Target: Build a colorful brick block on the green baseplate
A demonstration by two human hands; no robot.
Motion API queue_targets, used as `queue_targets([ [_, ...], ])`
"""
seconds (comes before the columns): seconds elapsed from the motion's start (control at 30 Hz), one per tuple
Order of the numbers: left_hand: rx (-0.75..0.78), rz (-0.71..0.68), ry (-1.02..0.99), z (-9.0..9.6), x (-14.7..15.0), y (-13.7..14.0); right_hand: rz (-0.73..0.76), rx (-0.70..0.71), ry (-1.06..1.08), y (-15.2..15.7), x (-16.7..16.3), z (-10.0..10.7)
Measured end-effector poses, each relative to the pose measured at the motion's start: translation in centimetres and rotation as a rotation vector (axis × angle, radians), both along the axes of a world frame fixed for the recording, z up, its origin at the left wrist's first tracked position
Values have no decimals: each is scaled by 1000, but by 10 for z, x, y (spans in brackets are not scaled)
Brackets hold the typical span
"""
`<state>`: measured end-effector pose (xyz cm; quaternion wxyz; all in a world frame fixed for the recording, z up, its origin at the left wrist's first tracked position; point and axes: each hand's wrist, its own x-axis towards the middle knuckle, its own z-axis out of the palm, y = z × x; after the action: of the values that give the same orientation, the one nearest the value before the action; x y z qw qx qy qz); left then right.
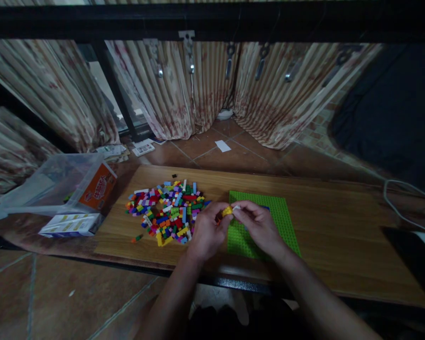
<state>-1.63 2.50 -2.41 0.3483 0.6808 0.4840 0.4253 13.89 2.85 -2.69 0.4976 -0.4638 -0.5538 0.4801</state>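
Note:
My left hand (209, 227) pinches a yellow toy brick (227, 211), with a bit of orange showing beside it. My right hand (257, 223) is closed on a small white brick (236, 208), which meets the yellow one between my fingertips. Both hands hover over the left part of a green studded baseplate (283, 222). Something blue peeks out behind my right hand on the plate; its shape is mostly hidden. Just left of my left hand spreads a pile of mixed coloured bricks (173, 215).
A clear plastic bin (56, 182) with an orange label stands left of the wooden board (340, 236), a white and yellow box (71, 225) in front of it. At the right end lies a dark flat object (407, 255) near a white cable. Curtains hang behind.

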Motion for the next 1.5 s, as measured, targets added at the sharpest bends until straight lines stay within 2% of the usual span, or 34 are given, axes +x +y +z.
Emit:
queue_targets([
  [0.1,-52,4,-104,0,4,-2,-33,3,35,-1,-4,1],
  [0.3,-263,144,-609,5,0,1,-175,-102,219,-1,-7,-1],
  [0.4,-318,211,-669,8,-17,8,-150,-131,124,-2,-8,-6],
  [0.5,-322,281,-433,8,-39,14,-35,-148,-152,-7,-10,-15],
  [0.63,-126,330,104,3,-59,15,11,-46,-497,-12,-17,-22],
  [0.73,-17,277,330,0,-62,13,-8,-40,-572,-11,-21,-21],
  [0.87,-29,226,512,0,-60,10,-4,-68,-591,-10,-23,-18],
  [1.1,2,164,634,3,-73,11,40,-34,-614,-12,-21,-21],
  [1.2,13,243,590,2,-84,16,42,-27,-613,-13,-20,-21],
  [1.4,-26,489,496,6,-105,23,-16,-2,-612,-13,-16,-22],
  [1.5,-43,508,511,8,-107,24,-33,13,-600,-13,-14,-23],
])
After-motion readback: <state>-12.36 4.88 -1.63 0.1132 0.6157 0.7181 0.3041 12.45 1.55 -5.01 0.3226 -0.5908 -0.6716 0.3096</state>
